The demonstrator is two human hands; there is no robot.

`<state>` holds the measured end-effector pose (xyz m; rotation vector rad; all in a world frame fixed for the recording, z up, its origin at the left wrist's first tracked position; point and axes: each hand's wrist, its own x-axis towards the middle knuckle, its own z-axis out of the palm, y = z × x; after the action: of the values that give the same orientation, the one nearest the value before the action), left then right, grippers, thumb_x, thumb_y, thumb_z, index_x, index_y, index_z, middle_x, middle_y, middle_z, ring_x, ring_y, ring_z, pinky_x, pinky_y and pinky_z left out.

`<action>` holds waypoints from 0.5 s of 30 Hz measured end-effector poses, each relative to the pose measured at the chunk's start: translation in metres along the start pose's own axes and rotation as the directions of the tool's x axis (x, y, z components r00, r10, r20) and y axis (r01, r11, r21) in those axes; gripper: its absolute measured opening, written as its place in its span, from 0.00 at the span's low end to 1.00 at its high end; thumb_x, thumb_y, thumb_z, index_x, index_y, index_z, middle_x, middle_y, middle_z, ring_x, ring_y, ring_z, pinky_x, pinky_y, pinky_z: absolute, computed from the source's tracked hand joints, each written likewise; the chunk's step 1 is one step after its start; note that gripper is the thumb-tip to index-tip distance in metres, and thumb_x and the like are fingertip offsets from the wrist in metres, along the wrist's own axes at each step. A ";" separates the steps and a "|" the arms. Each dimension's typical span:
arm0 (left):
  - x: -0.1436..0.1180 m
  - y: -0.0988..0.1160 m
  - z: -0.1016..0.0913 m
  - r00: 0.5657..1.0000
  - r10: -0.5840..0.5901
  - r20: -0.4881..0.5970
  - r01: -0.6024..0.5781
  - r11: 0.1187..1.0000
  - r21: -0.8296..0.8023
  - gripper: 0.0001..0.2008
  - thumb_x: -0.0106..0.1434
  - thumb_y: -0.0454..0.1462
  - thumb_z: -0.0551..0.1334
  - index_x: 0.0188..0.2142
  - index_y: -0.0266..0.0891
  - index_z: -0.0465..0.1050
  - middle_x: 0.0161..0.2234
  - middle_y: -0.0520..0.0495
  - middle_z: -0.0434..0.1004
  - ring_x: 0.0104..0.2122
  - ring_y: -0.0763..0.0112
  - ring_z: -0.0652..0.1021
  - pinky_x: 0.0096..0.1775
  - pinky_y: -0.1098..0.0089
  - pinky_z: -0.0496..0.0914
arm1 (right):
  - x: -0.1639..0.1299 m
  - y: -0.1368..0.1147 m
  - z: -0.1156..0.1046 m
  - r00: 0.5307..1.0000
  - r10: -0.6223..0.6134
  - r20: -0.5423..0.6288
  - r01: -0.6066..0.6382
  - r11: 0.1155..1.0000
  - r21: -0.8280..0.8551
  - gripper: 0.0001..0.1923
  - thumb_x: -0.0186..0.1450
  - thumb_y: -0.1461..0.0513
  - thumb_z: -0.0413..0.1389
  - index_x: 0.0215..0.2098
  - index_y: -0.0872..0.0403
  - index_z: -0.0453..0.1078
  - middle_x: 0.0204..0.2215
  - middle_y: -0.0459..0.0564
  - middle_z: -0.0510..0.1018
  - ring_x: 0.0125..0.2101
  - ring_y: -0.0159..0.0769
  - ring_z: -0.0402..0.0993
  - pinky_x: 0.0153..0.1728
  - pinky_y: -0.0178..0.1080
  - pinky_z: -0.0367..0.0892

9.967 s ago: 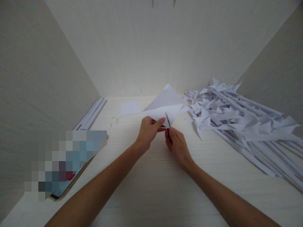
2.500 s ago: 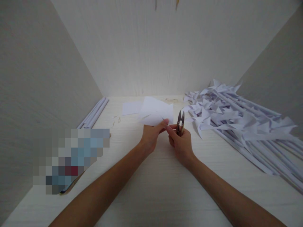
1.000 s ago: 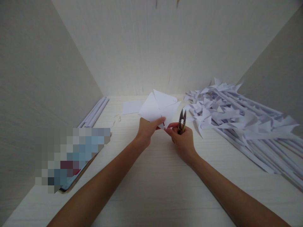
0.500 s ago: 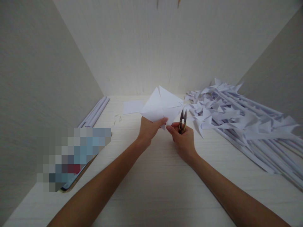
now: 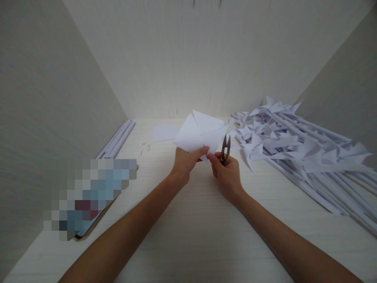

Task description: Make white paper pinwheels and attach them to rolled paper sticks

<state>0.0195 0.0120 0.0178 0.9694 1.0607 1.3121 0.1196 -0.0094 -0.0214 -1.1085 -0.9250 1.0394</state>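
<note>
At the middle of the tabletop (image 5: pixel 188 236), just off its surface, I hold a cut square of white paper (image 5: pixel 200 133) between both hands.

My left hand (image 5: pixel 185 161) pinches the paper's near corner, fingers (image 5: pixel 203 149) closed on it; my right hand (image 5: pixel 225 175) touches the same corner with thumb and forefinger while its other fingers are wrapped around small thread snips (image 5: pixel 225 147), blades pointing up. The sheet looks light, thin and floppy, its slit flaps lifting apart, so I judge it creases or tears easily and is best gripped gently near the centre or at a corner. A pile of paper pinwheels (image 5: pixel 294 147) lies at the right, rolled paper sticks (image 5: pixel 118 139) at the far left.
</note>
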 end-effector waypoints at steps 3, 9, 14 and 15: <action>-0.001 -0.001 0.000 1.000 -0.016 0.008 0.016 1.000 -0.013 0.13 0.40 0.34 0.67 0.29 0.35 0.73 0.28 0.48 0.76 0.27 0.72 0.74 0.27 0.72 0.69 | 0.000 0.000 0.000 1.000 0.010 -0.001 -0.010 1.000 0.019 0.15 0.49 0.53 0.61 0.21 0.55 0.64 0.11 0.35 0.55 0.13 0.21 0.46 0.14 0.31 0.43; -0.003 -0.001 0.002 0.999 -0.036 0.002 0.036 0.999 -0.018 0.11 0.41 0.34 0.67 0.28 0.36 0.72 0.28 0.49 0.76 0.26 0.74 0.74 0.26 0.74 0.68 | -0.001 -0.002 0.002 1.000 0.006 -0.002 -0.006 1.000 0.024 0.16 0.50 0.53 0.60 0.20 0.55 0.63 0.11 0.35 0.55 0.13 0.21 0.46 0.14 0.31 0.43; -0.004 -0.002 0.003 0.999 -0.047 -0.003 0.047 0.998 -0.028 0.10 0.42 0.34 0.67 0.27 0.36 0.72 0.27 0.49 0.75 0.25 0.74 0.74 0.26 0.74 0.67 | -0.001 -0.003 0.002 1.000 0.017 -0.015 -0.016 0.999 0.033 0.16 0.50 0.52 0.60 0.21 0.55 0.64 0.11 0.35 0.57 0.12 0.21 0.47 0.14 0.32 0.43; -0.004 -0.003 0.003 0.999 -0.050 -0.004 0.050 0.998 -0.025 0.10 0.42 0.34 0.67 0.27 0.36 0.72 0.27 0.49 0.75 0.25 0.74 0.74 0.25 0.75 0.67 | -0.001 -0.003 0.002 1.000 0.011 -0.015 -0.010 1.000 0.026 0.16 0.50 0.51 0.59 0.21 0.55 0.65 0.11 0.35 0.56 0.12 0.21 0.47 0.14 0.32 0.44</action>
<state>0.0232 0.0078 0.0161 0.9164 1.0632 1.2841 0.1179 -0.0104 -0.0186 -1.0991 -0.8921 1.0478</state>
